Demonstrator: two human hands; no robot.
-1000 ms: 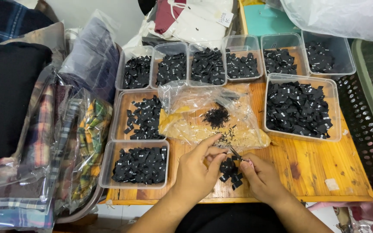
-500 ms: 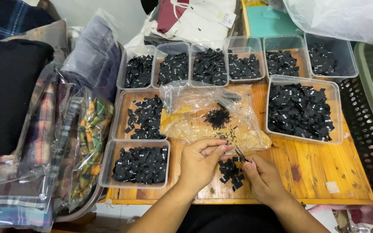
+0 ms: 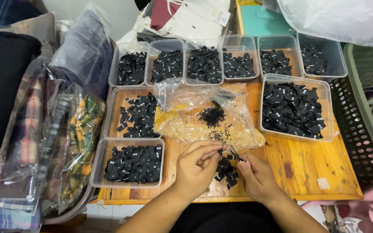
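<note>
A small pile of black labels (image 3: 226,170) lies on the wooden counter (image 3: 307,172) at its near edge, between the two hands. The left hand (image 3: 196,167) is curled, its fingertips pinching one small black label just above the pile. The right hand (image 3: 257,176) pinches a thin dark tool (image 3: 234,152), whose tip meets the left fingertips; what kind of tool it is cannot be told. Just beyond the hands lies a crumpled clear plastic bag (image 3: 208,114) with a heap of tiny black snippets (image 3: 211,115) on it. To the left, a clear tub of black labels (image 3: 131,164) sits near the counter's edge, with a second tub (image 3: 137,114) just behind it. To the right stands a larger clear tub (image 3: 293,108) full of the same black pieces. Along the far side runs a row of six smaller tubs (image 3: 221,62), each holding black labels. Off the counter to the left are bagged plaid garments (image 3: 72,138); to the right is a dark perforated basket (image 3: 359,133).
</note>
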